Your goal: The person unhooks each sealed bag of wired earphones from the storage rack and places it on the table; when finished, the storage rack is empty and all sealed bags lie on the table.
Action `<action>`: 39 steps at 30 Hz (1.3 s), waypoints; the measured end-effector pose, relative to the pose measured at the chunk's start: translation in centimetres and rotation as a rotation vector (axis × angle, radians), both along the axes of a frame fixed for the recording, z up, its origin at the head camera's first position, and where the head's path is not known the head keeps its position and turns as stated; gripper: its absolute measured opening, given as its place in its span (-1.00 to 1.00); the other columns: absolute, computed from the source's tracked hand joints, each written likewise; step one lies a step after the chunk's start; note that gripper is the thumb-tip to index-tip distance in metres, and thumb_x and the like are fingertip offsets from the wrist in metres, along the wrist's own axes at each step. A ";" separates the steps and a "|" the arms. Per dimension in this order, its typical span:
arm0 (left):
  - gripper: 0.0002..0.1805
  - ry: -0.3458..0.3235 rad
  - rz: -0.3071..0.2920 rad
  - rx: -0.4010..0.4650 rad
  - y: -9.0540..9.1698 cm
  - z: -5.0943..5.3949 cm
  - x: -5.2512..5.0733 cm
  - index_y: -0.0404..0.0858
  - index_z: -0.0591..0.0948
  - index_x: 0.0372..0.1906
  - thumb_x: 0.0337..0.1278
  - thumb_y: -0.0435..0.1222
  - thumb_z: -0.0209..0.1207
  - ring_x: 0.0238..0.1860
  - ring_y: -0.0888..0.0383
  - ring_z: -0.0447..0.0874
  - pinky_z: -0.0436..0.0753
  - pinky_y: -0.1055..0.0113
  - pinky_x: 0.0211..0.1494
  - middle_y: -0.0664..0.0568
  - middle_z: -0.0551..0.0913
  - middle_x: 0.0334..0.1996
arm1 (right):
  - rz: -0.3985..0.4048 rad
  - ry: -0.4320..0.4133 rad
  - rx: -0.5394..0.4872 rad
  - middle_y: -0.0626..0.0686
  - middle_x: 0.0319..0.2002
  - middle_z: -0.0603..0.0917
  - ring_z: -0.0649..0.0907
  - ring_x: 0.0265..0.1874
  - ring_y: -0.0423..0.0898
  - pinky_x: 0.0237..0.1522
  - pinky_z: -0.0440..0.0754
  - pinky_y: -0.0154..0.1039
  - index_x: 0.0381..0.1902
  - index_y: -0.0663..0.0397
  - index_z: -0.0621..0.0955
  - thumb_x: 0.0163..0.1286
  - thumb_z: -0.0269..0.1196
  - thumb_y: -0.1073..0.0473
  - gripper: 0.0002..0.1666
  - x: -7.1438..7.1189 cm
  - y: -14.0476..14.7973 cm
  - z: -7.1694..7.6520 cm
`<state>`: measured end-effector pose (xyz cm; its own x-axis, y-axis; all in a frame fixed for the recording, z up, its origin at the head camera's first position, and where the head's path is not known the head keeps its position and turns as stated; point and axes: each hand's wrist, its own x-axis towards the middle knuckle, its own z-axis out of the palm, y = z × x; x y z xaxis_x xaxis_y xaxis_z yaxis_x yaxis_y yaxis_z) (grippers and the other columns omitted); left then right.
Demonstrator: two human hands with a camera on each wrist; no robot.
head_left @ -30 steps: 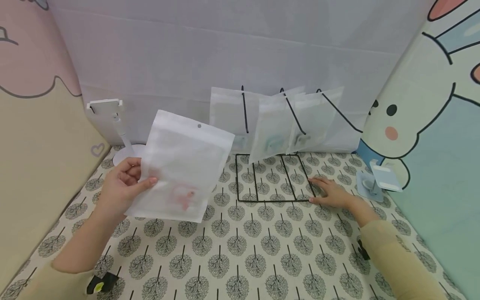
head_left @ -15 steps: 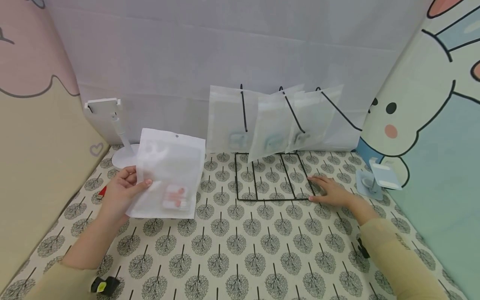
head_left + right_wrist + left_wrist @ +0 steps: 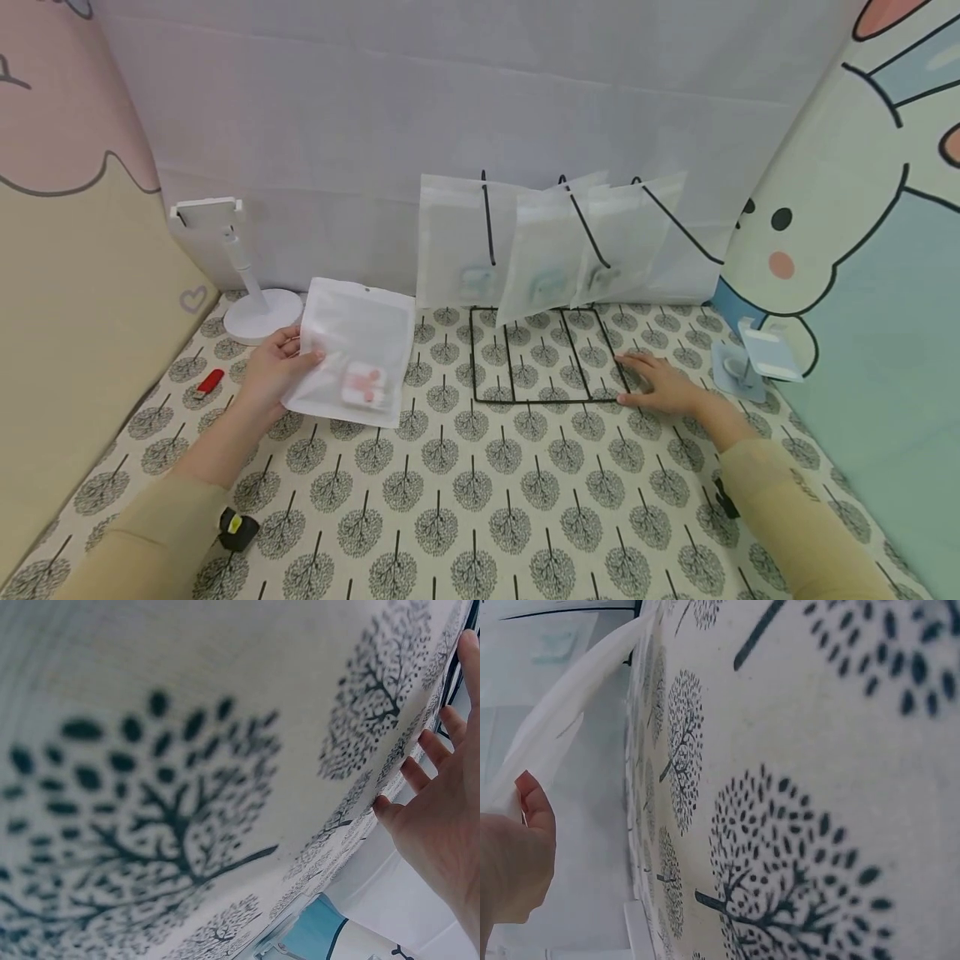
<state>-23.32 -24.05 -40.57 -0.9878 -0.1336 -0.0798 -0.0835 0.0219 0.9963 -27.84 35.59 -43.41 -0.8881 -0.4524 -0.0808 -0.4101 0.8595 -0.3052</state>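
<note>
My left hand (image 3: 276,371) pinches a white translucent zip bag (image 3: 367,329) by its left side, thumb in front. A pale square item with red parts shows through the lower part of the bag. The bag leans back over the tabletop at the left. In the left wrist view, the bag (image 3: 562,690) extends up from the fingers. My right hand (image 3: 660,385) rests on the table with fingers spread, its fingertips at the right side of a black wire rack's base (image 3: 551,402). Similar bags (image 3: 453,225) hang from the rack's hooks, with bluish and dark items faintly visible inside.
A white phone stand (image 3: 258,315) stands at the back left. Beside the left forearm lies a small red stick-shaped object (image 3: 211,382). A light blue stand (image 3: 768,354) is to the right of the right hand. A pale curtain (image 3: 480,100) closes off the back.
My left hand has lowered the bag, first drawing it left, then moving it forward and slightly right. The red object has come into view. My right hand has stayed in place.
</note>
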 end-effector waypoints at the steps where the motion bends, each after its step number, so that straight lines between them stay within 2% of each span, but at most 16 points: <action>1: -0.34 0.005 0.004 -0.033 0.1 -0.1 -0.3 -0.30 0.27 0.28 0.06 -0.42 0.27 -0.33 0.35 0.64 0.70 0.40 -0.24 0.32 0.57 -0.25 | -0.005 -0.004 0.000 0.32 0.39 0.14 0.18 0.30 0.44 0.15 0.21 0.46 0.43 0.09 0.19 0.24 0.22 -0.25 -0.05 0.0 0.0 0.0; 4: -0.33 0.030 0.016 -0.138 0.3 -0.6 -1.0 -0.28 0.24 0.29 0.07 -0.43 0.26 -0.31 0.41 0.60 0.68 0.43 -0.25 0.19 0.55 -0.17 | -0.005 -0.007 -0.001 0.32 0.39 0.14 0.17 0.30 0.44 0.16 0.20 0.47 0.43 0.10 0.18 0.24 0.22 -0.25 -0.05 0.0 0.1 0.0; 7: -0.24 0.076 0.011 -0.266 0.4 -1.0 -1.6 -0.25 0.15 0.36 0.08 -0.44 0.25 -0.30 0.44 0.57 0.67 0.45 -0.27 -0.05 0.53 -0.05 | -0.003 -0.009 -0.005 0.33 0.39 0.14 0.16 0.30 0.44 0.16 0.19 0.47 0.43 0.11 0.19 0.25 0.22 -0.24 -0.05 0.1 0.1 -0.1; 10: -0.21 0.113 -0.025 -0.362 0.0 -1.4 -2.1 -0.19 0.14 0.40 0.08 -0.46 0.24 -0.25 0.34 0.59 0.66 0.47 -0.28 -0.24 0.50 0.01 | 0.000 -0.008 -0.007 0.33 0.39 0.14 0.16 0.30 0.44 0.16 0.19 0.46 0.42 0.12 0.19 0.25 0.22 -0.23 -0.05 0.1 0.1 -0.1; 12: -0.25 0.122 -0.057 -0.450 -0.5 -1.6 -2.4 -0.17 0.20 0.39 0.08 -0.43 0.24 -0.19 0.23 0.56 0.64 0.49 -0.25 -0.26 0.49 0.00 | 0.002 -0.005 -0.009 0.33 0.38 0.15 0.17 0.30 0.43 0.17 0.19 0.46 0.42 0.13 0.19 0.25 0.23 -0.22 -0.06 0.1 0.1 -0.1; 14: -0.31 0.116 -0.104 -0.541 -1.1 -1.8 -2.7 -0.17 0.28 0.36 0.10 -0.38 0.24 -0.12 0.10 0.51 0.60 0.44 -0.18 -0.25 0.47 0.00 | 0.003 -0.004 -0.010 0.33 0.38 0.15 0.17 0.30 0.43 0.17 0.20 0.45 0.42 0.13 0.19 0.25 0.23 -0.22 -0.06 0.1 0.1 0.0; 16: -0.32 0.099 -0.167 -0.627 -1.7 -1.8 -2.9 -0.19 0.33 0.34 0.09 -0.31 0.26 -0.06 -0.03 0.46 0.56 0.29 -0.07 -0.27 0.45 0.02 | 0.004 -0.005 -0.011 0.33 0.38 0.15 0.17 0.30 0.43 0.17 0.20 0.45 0.42 0.14 0.19 0.25 0.23 -0.22 -0.05 0.2 0.0 0.0; 18: -0.27 0.082 -0.250 -0.700 -2.2 -1.8 -3.2 -0.20 0.31 0.36 0.05 -0.23 0.30 0.04 -0.16 0.41 0.51 0.06 0.07 -0.32 0.41 0.10 | 0.004 -0.003 -0.007 0.33 0.38 0.15 0.18 0.29 0.44 0.16 0.20 0.46 0.42 0.13 0.19 0.25 0.22 -0.23 -0.05 0.2 0.0 0.1; 21: -0.10 0.084 -0.373 -0.821 -2.7 -1.8 -3.5 -0.26 0.25 0.39 -0.08 -0.08 0.37 0.21 -0.31 0.30 0.30 -0.19 0.27 -0.40 0.32 0.24 | -0.002 -0.006 -0.004 0.33 0.39 0.14 0.16 0.30 0.44 0.16 0.19 0.46 0.42 0.13 0.19 0.25 0.22 -0.23 -0.05 0.1 0.0 0.2; 23: 0.00 0.104 -0.433 -0.904 -2.8 -1.7 -3.7 -0.33 0.24 0.39 -0.16 -0.01 0.40 0.22 -0.34 0.28 0.24 -0.24 0.30 -0.43 0.29 0.26 | -0.004 -0.006 -0.003 0.33 0.39 0.14 0.16 0.30 0.44 0.16 0.19 0.46 0.42 0.13 0.19 0.25 0.22 -0.23 -0.05 0.2 0.0 0.2; 25: 0.06 0.119 -0.469 -0.970 -2.8 -1.7 -3.9 -0.39 0.23 0.37 -0.23 0.04 0.42 0.18 -0.34 0.31 0.26 -0.24 0.28 -0.46 0.30 0.23 | -0.005 -0.006 -0.001 0.33 0.39 0.14 0.16 0.30 0.44 0.16 0.19 0.46 0.42 0.13 0.19 0.25 0.22 -0.23 -0.05 0.2 0.0 0.3; 30: 0.12 0.127 -0.485 -1.028 -2.9 -2.0 -4.3 -0.47 0.22 0.35 -0.28 0.08 0.43 0.12 -0.37 0.30 0.30 -0.27 0.21 -0.50 0.29 0.15 | -0.004 -0.003 0.006 0.33 0.39 0.15 0.17 0.30 0.45 0.15 0.20 0.47 0.42 0.12 0.19 0.25 0.22 -0.24 -0.05 0.1 0.0 0.3; 39: 0.18 0.148 -0.416 -1.101 -3.5 -2.6 -6.3 -0.51 0.14 0.37 -0.28 0.10 0.41 0.19 -0.47 0.14 0.16 -0.36 0.26 -0.57 0.16 0.24 | 0.000 -0.008 -0.008 0.33 0.39 0.14 0.17 0.30 0.44 0.16 0.20 0.46 0.42 0.13 0.20 0.24 0.24 -0.22 -0.05 0.0 0.0 0.2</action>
